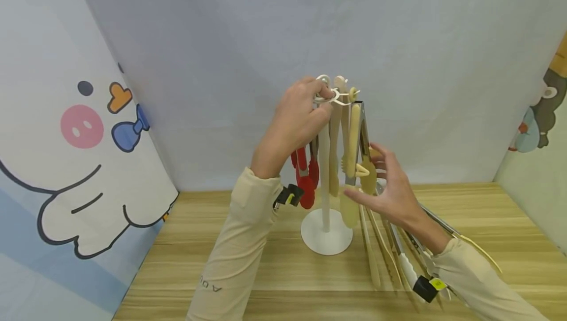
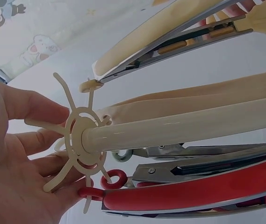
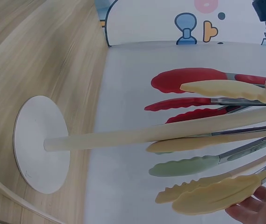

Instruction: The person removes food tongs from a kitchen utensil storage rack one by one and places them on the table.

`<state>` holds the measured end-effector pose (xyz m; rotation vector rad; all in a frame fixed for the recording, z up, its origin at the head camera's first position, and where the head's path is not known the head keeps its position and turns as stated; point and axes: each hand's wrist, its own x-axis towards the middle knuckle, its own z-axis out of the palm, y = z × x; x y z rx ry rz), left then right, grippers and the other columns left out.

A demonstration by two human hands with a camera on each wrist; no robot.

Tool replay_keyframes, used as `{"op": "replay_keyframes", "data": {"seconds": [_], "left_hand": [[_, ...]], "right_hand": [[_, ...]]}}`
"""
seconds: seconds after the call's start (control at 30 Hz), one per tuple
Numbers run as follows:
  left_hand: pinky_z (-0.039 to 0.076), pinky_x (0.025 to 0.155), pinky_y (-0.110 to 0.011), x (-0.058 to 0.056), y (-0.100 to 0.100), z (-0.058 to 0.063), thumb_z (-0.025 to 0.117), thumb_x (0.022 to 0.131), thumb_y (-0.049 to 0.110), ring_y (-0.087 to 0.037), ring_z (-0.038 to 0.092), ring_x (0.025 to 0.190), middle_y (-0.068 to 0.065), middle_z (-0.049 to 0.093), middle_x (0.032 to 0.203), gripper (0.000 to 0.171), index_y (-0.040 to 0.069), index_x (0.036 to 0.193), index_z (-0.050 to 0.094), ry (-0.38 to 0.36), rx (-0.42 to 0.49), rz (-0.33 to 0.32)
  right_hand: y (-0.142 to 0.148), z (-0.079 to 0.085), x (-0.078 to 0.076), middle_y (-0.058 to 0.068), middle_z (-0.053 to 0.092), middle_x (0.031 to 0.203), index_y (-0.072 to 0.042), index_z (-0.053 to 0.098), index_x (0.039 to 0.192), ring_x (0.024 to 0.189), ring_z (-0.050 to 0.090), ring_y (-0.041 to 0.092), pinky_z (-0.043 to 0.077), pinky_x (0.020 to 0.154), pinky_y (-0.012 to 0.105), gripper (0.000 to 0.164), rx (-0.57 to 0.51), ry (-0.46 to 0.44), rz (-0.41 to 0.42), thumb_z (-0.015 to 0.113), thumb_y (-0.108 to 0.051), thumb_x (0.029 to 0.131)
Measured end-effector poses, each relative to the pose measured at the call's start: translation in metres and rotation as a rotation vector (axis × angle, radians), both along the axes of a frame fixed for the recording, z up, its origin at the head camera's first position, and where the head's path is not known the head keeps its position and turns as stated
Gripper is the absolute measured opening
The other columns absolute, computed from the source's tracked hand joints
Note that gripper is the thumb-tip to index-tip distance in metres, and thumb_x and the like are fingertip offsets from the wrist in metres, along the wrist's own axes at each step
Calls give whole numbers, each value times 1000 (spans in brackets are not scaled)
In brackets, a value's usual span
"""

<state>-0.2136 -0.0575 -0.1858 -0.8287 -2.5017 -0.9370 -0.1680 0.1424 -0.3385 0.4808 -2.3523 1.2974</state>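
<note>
A white utensil rack (image 1: 325,178) stands upright on the table, with a round base and a ring of hooks (image 2: 69,171) on top. My left hand (image 1: 299,119) grips this ring from above with curled fingers. On a right-hand hook hang pale yellow-headed tongs (image 1: 354,134), their arms spread. Around them is my right hand (image 1: 394,188), its thumb and fingers wide apart and relaxed; in the right wrist view its fingertips are at one yellow head. Red tongs (image 1: 305,188), green-tipped tongs (image 3: 184,165) and beige tongs (image 1: 335,163) hang from the other hooks.
Several more tongs (image 1: 372,252) lie on the wooden table (image 1: 199,257), right of the rack's base (image 1: 327,240) and partly under my right forearm. A pale cloth backdrop (image 1: 230,65) rises behind. At the left stands a panel with a cartoon figure (image 1: 53,89).
</note>
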Motion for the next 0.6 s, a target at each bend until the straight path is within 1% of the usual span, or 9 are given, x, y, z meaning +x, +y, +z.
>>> {"op": "replay_keyframes", "data": {"seconds": [0.23, 0.4, 0.6], "left_hand": [[38, 93, -33, -1, 0, -1, 50, 85, 9, -20, 46, 122, -3, 57, 125, 24, 6, 102, 66, 8, 8, -9], [38, 94, -34, -1, 0, -1, 50, 85, 10, -19, 47, 120, -2, 57, 124, 24, 7, 103, 66, 13, 1, 0], [37, 95, -34, 0, 0, -2, 50, 86, 11, -18, 46, 121, -1, 57, 125, 25, 8, 104, 66, 12, -9, 8]], "right_hand": [[1, 1, 1, 19, 47, 122, -17, 23, 148, 110, 48, 34, 39, 92, 53, 97, 6, 32, 6, 82, -21, 72], [2, 1, 2, 19, 46, 122, -16, 23, 148, 110, 48, 36, 39, 93, 54, 96, 14, 26, 3, 81, -22, 72], [5, 2, 2, 18, 46, 122, -16, 23, 148, 110, 47, 34, 39, 93, 53, 95, 19, 27, -9, 81, -23, 72]]}}
